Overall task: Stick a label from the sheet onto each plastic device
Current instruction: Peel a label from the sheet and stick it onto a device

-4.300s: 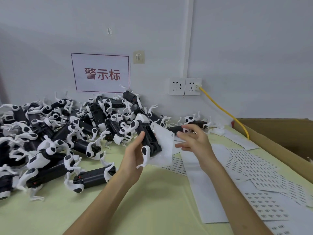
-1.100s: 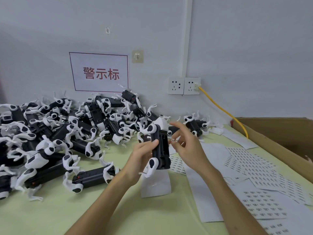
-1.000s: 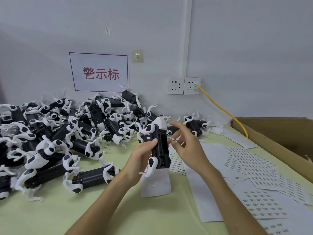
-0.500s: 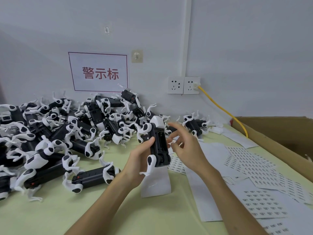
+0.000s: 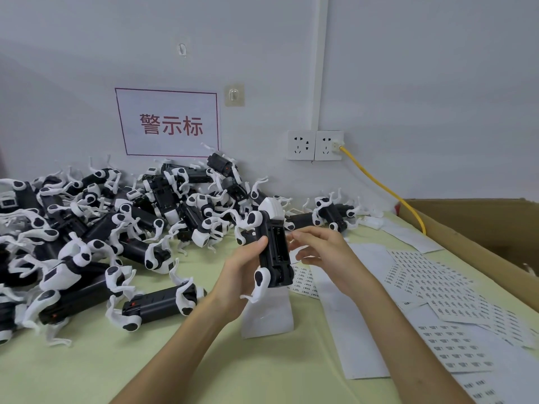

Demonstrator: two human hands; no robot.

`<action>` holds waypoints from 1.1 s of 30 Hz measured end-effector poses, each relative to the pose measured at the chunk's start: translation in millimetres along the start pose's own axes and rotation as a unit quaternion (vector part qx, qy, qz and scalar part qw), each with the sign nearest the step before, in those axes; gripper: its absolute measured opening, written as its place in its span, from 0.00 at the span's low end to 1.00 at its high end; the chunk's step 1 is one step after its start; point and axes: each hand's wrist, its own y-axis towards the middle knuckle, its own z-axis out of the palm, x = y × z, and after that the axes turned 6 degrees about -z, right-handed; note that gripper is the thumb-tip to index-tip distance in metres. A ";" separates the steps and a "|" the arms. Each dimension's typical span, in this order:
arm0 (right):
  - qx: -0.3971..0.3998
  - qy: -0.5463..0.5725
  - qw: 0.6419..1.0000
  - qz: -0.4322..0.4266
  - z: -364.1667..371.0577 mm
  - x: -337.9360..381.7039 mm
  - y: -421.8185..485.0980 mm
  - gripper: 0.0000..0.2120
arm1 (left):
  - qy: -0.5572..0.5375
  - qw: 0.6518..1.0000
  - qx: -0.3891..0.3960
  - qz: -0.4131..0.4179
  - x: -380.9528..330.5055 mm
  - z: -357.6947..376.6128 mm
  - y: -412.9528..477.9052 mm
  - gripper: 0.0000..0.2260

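Observation:
My left hand grips a black-and-white dog-shaped plastic device, held upright with its black underside toward me. My right hand is just right of it, fingers stretched toward the device's side; whether a label is on a fingertip I cannot tell. A white strip of backing paper hangs below the device. Label sheets with rows of small printed labels lie spread on the table to the right. A big heap of the same devices fills the left and back.
The table has a pale green top. A brown cardboard box stands at the right edge. A yellow cable runs from the wall sockets to the box. One device lies apart near the back wall.
The device has been turned upright with its underside facing me, and the backing strip now hangs below it. My right hand's fingers have straightened out toward the device's side.

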 end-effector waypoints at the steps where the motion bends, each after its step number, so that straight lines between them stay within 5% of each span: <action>1: 0.000 0.004 1.000 0.002 0.5 0.7 -0.4 0.09 | 0.006 1.000 -0.001 0.006 0.4 -0.2 0.4 0.20; 13: 0.006 0.023 0.999 0.023 -1.4 0.1 -1.3 0.06 | 0.071 0.995 -0.058 0.026 5.5 -6.2 4.5 0.16; 19: -0.004 0.025 0.999 0.026 -2.4 -1.3 0.2 0.05 | 0.091 0.993 -0.069 0.034 9.2 -10.8 7.3 0.26; 28: -0.023 -0.003 0.999 0.022 -4.7 -5.3 3.0 0.07 | 0.115 0.990 -0.053 0.059 12.2 -13.3 8.3 0.14; 33: -0.036 -0.026 0.999 0.016 -4.2 -5.5 3.7 0.07 | 0.140 0.986 -0.066 0.068 13.0 -14.8 10.7 0.16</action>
